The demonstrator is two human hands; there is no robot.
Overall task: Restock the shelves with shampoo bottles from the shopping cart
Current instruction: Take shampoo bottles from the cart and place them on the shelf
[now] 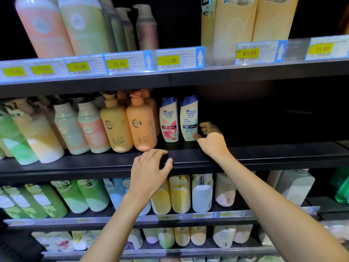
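Middle shelf [264, 155]: left hand [149, 167] relaxed on edge; right hand [211, 138] loose-fingered, empty, beside blue-label bottle [188, 118].

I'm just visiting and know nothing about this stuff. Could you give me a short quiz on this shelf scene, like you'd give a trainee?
1. True or false: the left hand holds a bottle.
2. Which bottle is nearest the right hand? A) orange pump bottle B) blue-label white bottle C) green bottle
3. What price shows on the yellow price tag under the tall peach bottles on the top shelf?
Key: 1 false, it rests on the middle shelf edge; 2 B; 3 29.90.
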